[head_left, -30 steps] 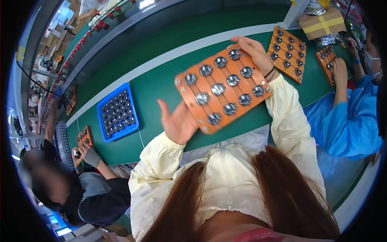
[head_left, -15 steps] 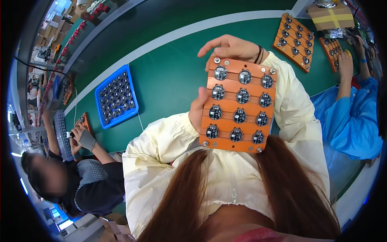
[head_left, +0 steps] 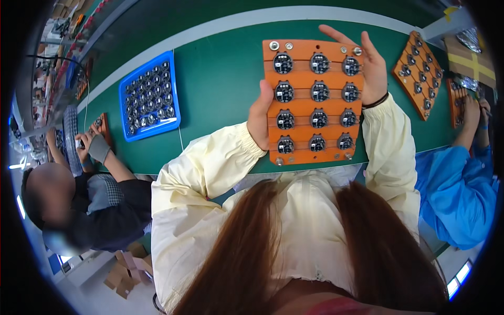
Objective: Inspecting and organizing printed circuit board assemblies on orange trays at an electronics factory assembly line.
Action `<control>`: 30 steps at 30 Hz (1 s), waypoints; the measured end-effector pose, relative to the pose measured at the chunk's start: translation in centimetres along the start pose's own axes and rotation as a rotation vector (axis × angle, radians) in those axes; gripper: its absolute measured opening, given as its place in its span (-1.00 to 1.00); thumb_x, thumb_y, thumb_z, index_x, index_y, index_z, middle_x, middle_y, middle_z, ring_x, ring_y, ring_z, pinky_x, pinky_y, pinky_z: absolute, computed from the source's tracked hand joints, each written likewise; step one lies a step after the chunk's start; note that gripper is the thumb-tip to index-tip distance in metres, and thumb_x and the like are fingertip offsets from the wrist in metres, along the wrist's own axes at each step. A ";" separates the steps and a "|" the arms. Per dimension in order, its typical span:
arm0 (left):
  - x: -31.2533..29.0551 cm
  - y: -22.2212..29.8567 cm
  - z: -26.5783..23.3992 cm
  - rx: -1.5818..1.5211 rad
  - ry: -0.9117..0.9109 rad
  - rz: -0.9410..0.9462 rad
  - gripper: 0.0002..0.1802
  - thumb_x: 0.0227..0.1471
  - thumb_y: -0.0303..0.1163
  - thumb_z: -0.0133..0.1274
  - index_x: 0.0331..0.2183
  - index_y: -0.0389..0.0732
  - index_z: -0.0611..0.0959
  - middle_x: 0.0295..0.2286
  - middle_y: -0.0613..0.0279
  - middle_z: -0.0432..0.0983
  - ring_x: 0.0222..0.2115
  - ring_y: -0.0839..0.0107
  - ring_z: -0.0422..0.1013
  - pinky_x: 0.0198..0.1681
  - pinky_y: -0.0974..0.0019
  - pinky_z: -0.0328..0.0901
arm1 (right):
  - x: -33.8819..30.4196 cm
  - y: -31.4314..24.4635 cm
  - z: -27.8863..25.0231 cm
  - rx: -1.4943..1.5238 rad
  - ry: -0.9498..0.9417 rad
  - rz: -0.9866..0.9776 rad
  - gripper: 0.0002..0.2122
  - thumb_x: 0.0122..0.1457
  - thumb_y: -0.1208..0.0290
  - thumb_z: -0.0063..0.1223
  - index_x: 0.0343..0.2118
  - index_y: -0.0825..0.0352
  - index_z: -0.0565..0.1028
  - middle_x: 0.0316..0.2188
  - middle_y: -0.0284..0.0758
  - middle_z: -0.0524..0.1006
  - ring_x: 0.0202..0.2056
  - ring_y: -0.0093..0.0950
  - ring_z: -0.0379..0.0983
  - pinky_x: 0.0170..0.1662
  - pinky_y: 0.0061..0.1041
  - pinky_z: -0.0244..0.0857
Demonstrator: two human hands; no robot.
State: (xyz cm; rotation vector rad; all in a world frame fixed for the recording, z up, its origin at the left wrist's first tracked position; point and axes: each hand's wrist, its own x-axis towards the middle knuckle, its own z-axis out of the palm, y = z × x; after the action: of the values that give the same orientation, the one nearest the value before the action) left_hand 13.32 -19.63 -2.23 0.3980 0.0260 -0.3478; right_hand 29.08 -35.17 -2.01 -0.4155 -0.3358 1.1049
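The orange board (head_left: 314,102) is held up over the table's (head_left: 220,89) near edge, gripped by left hand (head_left: 260,118) and right hand (head_left: 367,65). All twelve slots are filled.

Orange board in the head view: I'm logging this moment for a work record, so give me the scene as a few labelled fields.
held item: orange board, upright, lifted above the green table
board contents: twelve round dark parts in four rows of three
left hand: grips the board's left edge
right hand: holds the board's right edge, fingers spread
to the left: blue tray of small round parts, lying on the table
to the right: another orange board flat on the table
others: a person on each side, working
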 end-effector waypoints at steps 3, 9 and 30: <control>0.1 0.1 -0.1 -0.023 0.052 0.012 -0.01 -0.12 0.35 -0.19 0.16 -0.14 0.04 0.10 0.03 0.07 0.08 0.06 0.11 0.09 -0.08 0.10 | 0.3 0.4 -0.3 -0.030 0.091 0.018 -0.43 0.24 0.03 -0.41 0.15 0.40 0.04 -0.04 -0.08 0.35 -0.02 -0.24 0.33 -0.03 -0.29 0.30; -0.1 -0.2 0.1 -0.086 0.093 0.024 -0.03 -0.09 0.34 -0.22 0.16 -0.14 0.03 0.10 0.03 0.08 0.08 0.06 0.11 0.10 -0.08 0.08 | 0.2 0.8 0.1 -0.051 0.171 0.005 -0.45 0.24 0.03 -0.44 0.13 0.39 0.07 0.04 -0.08 0.26 0.06 -0.24 0.23 0.04 -0.24 0.23; -0.5 -0.4 0.0 -0.047 0.139 0.030 -0.01 -0.12 0.33 -0.16 0.16 -0.14 0.03 0.11 0.03 0.06 0.09 0.08 0.10 0.10 -0.06 0.07 | -0.1 0.7 0.7 -0.006 0.114 -0.014 -0.45 0.24 0.01 -0.49 0.14 0.37 0.05 0.10 -0.04 0.17 0.10 -0.17 0.16 0.06 -0.18 0.20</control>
State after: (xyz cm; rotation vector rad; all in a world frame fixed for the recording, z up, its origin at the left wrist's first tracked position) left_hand 12.75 -19.79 -2.33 0.3754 0.1631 -0.2894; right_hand 28.15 -34.84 -1.77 -0.4791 -0.2409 1.0622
